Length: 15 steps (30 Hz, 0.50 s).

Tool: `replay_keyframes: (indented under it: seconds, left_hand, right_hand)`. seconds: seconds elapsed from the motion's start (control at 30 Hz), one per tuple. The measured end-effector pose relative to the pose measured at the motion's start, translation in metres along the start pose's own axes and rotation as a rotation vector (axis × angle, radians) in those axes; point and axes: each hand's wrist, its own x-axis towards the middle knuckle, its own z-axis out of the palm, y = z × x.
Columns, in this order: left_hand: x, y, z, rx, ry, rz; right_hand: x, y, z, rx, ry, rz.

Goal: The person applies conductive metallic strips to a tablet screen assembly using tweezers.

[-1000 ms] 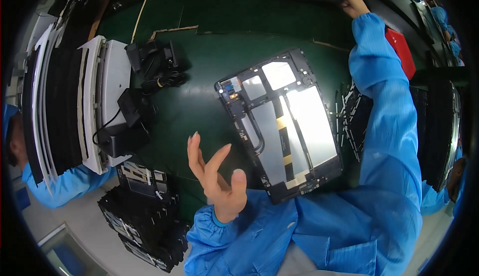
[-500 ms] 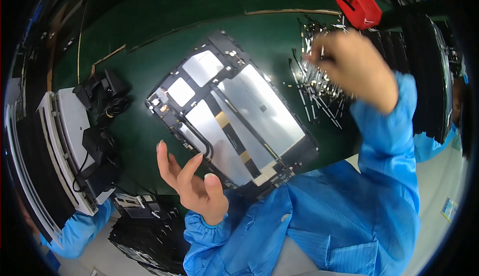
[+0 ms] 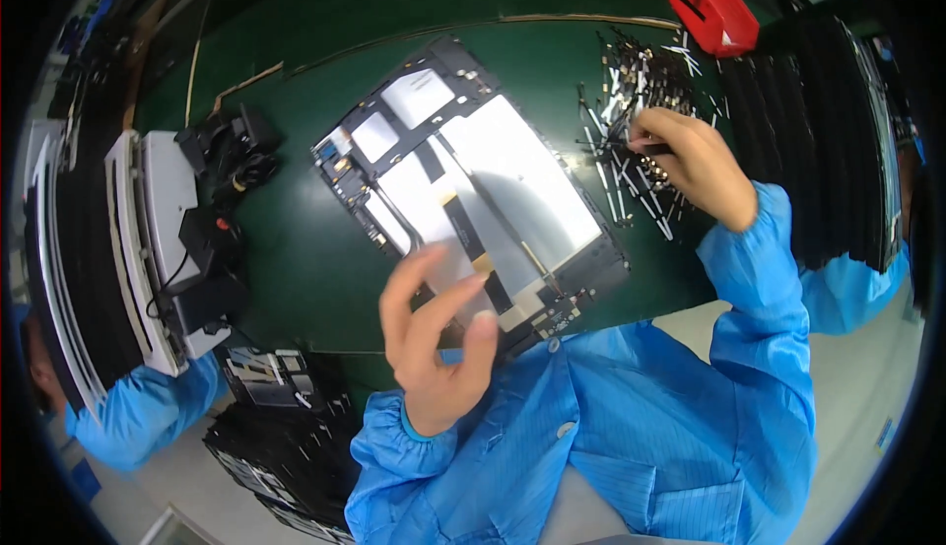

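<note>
black-framed, silver-panelled rectangular device (image 3: 527,175): mid dark-green tabletop (image 3: 305,279), long axis far-left to near-right, mostly far-right of left hand (image 3: 439,348) | left hand: nearer, fingers parted, gripping nothing | right hand (image 3: 702,166): fingers pinched at thin black-and-white strip heap (image 3: 641,77), hold unclear

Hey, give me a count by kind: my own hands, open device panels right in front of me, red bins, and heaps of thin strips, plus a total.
Left hand and right hand: 2
Open device panel: 1
Red bin: 1
Heap of thin strips: 1
Total: 5
</note>
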Motion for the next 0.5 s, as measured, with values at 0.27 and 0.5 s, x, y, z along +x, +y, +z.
replay_keyframes:
  seconds: [0.27,0.5]
  left_hand:
    - [0.026,0.020,0.015,0.197,-0.134,0.182]
    - [0.015,0.017,0.004,0.194,-0.053,0.173]
  right_hand:
    - [-0.011,-0.081,-0.028,-0.243,0.016,-0.271]
    - [-0.031,-0.120,-0.019,-0.263,0.193,-0.401]
